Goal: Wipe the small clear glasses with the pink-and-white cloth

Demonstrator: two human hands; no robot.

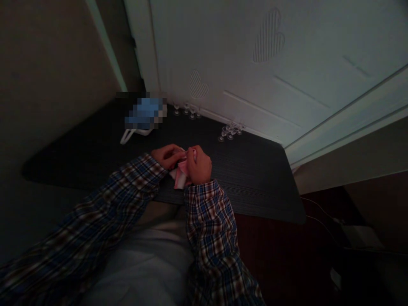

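Note:
Both my hands meet over the near part of a dark table (255,178), around a pink and white cloth (181,175). My left hand (168,156) pinches the cloth's upper left part, thumb and fingers together. Wrapped round its upper right side is my right hand (200,165), with the fingers curled. The lower end of the cloth hangs free between my wrists. What lies between the fingertips is too small and dark to make out.
Small clear suction-cup-like pieces (230,131) stand in a group by the white panel (223,63), with more clear pieces (192,111) further left. A blurred blue thing (145,114) rests on a white holder at the back left. Cables (321,221) run at the right.

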